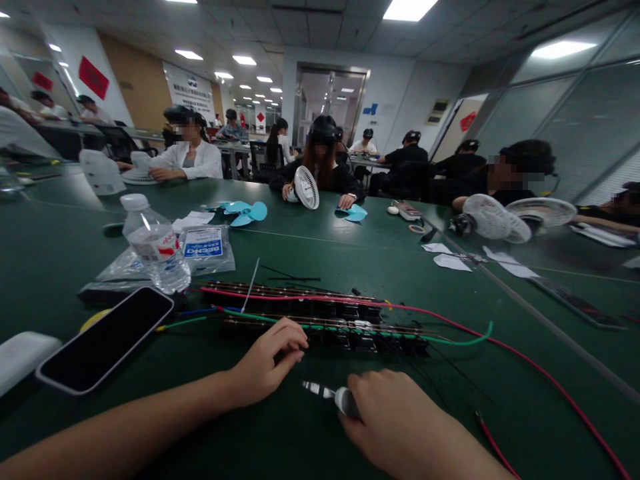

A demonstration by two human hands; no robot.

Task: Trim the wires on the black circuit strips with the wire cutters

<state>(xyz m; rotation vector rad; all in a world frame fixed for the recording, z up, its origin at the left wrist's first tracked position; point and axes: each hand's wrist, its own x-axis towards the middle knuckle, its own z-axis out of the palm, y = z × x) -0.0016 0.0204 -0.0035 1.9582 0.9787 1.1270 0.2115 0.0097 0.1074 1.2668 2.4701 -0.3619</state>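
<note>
My right hand (387,413) is wrapped round a hand tool (345,401) with a pointed metal tip and a grey handle; its exact kind does not show. The tip points left, below my left hand (273,360), whose fingers curl toward the thumb. Anything between those fingers is too small to make out. Just beyond lie two long black strips (360,337) with thin metal rods. A red wire (345,301) runs along the far strip, a green wire (320,327) along the near one. A pale cable tie (251,285) sticks up at their left part.
Left stand a water bottle (155,247), a phone (107,340) and plastic bags (215,257). Thin black pieces (290,277) lie beyond the strips. The red wire's end (493,440) lies right. Across the table, people handle white fan parts (307,188) and blue blades (245,212).
</note>
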